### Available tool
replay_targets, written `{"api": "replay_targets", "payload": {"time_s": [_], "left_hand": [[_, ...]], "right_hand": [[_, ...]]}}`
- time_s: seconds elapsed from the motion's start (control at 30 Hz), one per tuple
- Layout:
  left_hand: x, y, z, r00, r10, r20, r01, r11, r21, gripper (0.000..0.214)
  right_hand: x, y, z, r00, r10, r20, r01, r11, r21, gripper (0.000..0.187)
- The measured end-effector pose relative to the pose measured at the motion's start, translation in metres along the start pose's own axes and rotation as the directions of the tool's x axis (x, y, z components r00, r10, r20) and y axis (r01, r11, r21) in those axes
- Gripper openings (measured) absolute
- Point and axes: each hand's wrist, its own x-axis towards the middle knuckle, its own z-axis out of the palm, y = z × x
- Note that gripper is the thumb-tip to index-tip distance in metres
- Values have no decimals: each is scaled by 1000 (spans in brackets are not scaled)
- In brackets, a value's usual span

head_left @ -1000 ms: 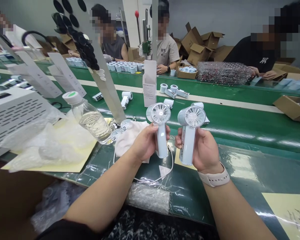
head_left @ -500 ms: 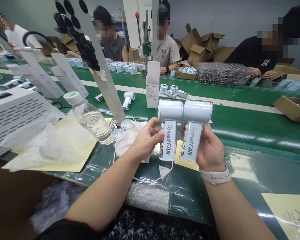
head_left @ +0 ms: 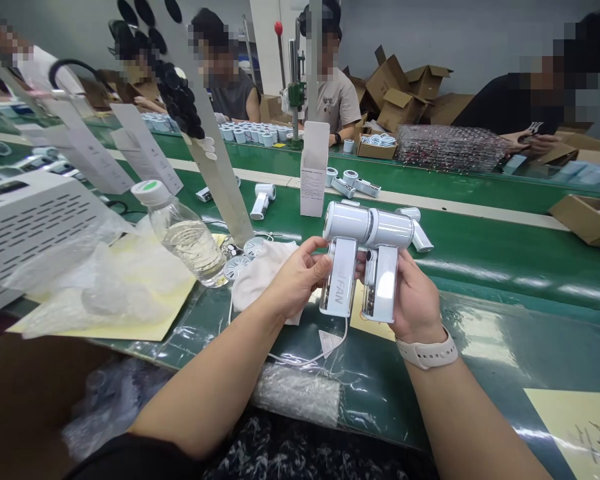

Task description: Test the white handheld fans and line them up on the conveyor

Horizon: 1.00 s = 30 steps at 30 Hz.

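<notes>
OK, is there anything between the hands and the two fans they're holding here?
Nothing visible. The left hand grips the left fan directly, and the right hand grips the right fan; the white cloth lies left of both fans, not between.

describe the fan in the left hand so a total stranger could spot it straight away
On the green work surface, find the upright white box mid-picture. Just nearer, a pale blue handheld fan is in the left hand, beside a similar fan in the right hand. Only the left hand's one shows legible grey FAN lettering.
</notes>
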Motion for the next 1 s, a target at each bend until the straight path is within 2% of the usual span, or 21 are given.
{"api": "replay_targets", "payload": {"time_s": [0.2, 0.33, 0.57, 0.7, 0.8, 0.9, 0.93, 1.0], "left_hand": [[4, -4, 0, 997, -67, -44, 67, 998, -12, 74], [2, -2, -1, 997, -74, -32, 74, 997, 0, 71], [-1, 2, -2, 999, -31, 4, 31, 999, 25, 65], [-2, 2, -3, 999, 18, 34, -19, 999, 47, 60], [-4, 4, -3, 995, 91, 45, -96, 987, 126, 55], [-7, 7, -4, 972, 223, 80, -237, 924, 302, 46], [-8, 9, -4, 956, 275, 101, -293, 886, 360, 43], [-9, 12, -6, 907, 385, 171, -420, 788, 451, 41]], "right_hand": [[2, 3, 1, 985, 117, -124, -113, 993, 35, 18], [1, 1, 4, 986, 91, -137, -88, 996, 28, 20], [1, 4, -2, 999, -14, -32, 13, 1000, -19, 32], [1, 7, -9, 991, -122, 57, 127, 987, -95, 34], [0, 9, -16, 965, -244, 101, 260, 941, -217, 34], [-3, 3, -21, 915, -355, 189, 401, 846, -351, 48], [-4, 0, -22, 886, -387, 256, 460, 806, -373, 52], [-7, -9, -22, 797, -444, 409, 592, 709, -382, 56]]}}
